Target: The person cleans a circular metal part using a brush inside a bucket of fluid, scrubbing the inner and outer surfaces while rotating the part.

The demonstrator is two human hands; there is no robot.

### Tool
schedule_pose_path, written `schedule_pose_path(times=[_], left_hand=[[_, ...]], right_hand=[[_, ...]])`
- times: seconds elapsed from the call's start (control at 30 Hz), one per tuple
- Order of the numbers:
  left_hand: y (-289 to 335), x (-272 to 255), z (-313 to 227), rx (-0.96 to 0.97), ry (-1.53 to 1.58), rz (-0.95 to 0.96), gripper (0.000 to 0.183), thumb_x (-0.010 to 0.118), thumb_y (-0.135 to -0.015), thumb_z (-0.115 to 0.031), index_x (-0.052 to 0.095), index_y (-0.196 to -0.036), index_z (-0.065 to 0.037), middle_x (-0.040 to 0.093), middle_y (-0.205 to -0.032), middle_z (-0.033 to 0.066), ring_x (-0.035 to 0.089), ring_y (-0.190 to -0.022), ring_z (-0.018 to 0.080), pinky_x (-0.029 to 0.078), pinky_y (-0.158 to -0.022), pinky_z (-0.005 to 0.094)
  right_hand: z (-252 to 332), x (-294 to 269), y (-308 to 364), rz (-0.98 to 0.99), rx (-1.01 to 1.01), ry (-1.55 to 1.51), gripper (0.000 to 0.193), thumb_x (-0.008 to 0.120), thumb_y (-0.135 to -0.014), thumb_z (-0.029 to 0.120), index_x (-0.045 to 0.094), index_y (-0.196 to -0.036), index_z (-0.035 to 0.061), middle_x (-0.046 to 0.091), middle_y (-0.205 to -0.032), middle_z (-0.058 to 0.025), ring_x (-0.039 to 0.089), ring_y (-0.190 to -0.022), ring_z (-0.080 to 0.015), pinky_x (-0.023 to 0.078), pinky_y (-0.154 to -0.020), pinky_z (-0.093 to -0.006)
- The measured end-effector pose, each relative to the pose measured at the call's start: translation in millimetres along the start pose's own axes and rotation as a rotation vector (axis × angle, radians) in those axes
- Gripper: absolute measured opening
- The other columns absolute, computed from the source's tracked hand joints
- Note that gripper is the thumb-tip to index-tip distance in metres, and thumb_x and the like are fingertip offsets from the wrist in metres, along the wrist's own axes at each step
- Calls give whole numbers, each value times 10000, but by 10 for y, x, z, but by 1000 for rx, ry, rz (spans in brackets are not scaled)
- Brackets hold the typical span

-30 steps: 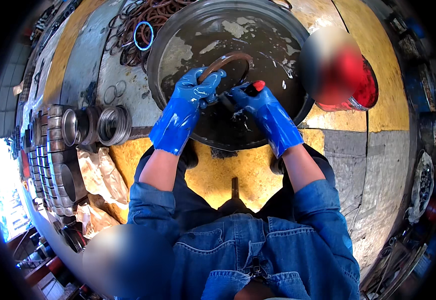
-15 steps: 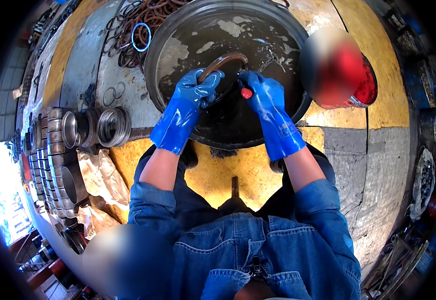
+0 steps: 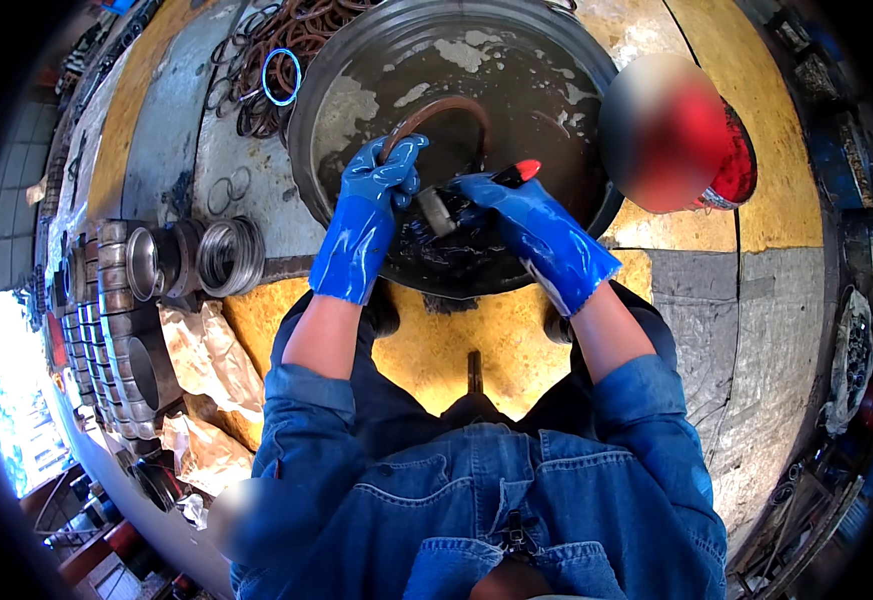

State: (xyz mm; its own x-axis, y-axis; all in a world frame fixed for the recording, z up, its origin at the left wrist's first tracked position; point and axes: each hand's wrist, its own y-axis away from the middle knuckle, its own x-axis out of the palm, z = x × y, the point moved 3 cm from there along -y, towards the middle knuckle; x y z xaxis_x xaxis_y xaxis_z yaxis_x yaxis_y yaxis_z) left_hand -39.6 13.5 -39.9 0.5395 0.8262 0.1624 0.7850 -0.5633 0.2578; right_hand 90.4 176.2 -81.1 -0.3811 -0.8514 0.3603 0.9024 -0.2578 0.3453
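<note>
Both my hands wear long blue rubber gloves above a round dark tub (image 3: 305, 130) of murky water. My left hand (image 3: 379, 178) is closed round the near left side of a brown ring (image 3: 453, 104), which stands tilted over the water. In my right hand (image 3: 504, 200) is a hand tool (image 3: 436, 212) with a red-and-black handle and a flat grey head; its exact kind is unclear. The handle's red end points away to the right, and the head lies just right of my left glove, apart from the ring's upper arc.
A heap of brown rings (image 3: 296, 45) lies beyond the tub's left side, with a blue ring (image 3: 282, 77) among them. Metal cylinders (image 3: 116, 300), wire-like rings (image 3: 231, 257) and brown paper (image 3: 211, 350) stand left. A red container (image 3: 739, 155), partly blurred, is at right.
My right hand has turned, swinging the tool so its red end now points right and its grey head shows. My left hand has shifted slightly left with the ring.
</note>
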Motion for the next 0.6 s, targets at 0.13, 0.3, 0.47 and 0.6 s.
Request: schedule_pose_path(times=[0.13, 0.3, 0.47, 0.6], left_hand=[[-43, -70, 67, -38, -104, -24, 300, 710, -967, -250, 703, -1190, -49, 658, -765, 5, 575, -629, 83, 429, -564, 219], [-91, -106, 159, 94, -371, 37, 294, 729, -949, -167, 677, -1202, -26, 719, -934, 52, 672, -801, 132, 537, -727, 265], [-205, -112, 385, 183, -886, 75, 318, 744, -868, -25, 671, -1177, -22, 724, -1027, 60, 672, -963, 176, 547, -886, 322], [-195, -90, 410, 325, -721, 277, 375, 662, -816, 67, 689, -1171, -51, 715, -1075, 80, 652, -1010, 219, 524, -917, 347]], right_hand=[[116, -308, -82, -249, 8, 723, 281, 720, -883, 288, 752, -989, 29, 744, -838, -114, 706, -792, -200, 548, -757, -337], [335, -542, -85, -418, -76, 775, 292, 719, -915, 233, 746, -1079, -7, 762, -918, -79, 700, -786, -142, 558, -731, -297], [650, -116, 50, -99, -250, 271, 308, 753, -933, 213, 725, -1127, -25, 745, -949, -103, 698, -780, -156, 589, -726, -285], [470, 13, -82, -73, -239, 328, 291, 768, -915, 225, 733, -1081, -11, 739, -913, -78, 679, -759, -125, 573, -687, -269]])
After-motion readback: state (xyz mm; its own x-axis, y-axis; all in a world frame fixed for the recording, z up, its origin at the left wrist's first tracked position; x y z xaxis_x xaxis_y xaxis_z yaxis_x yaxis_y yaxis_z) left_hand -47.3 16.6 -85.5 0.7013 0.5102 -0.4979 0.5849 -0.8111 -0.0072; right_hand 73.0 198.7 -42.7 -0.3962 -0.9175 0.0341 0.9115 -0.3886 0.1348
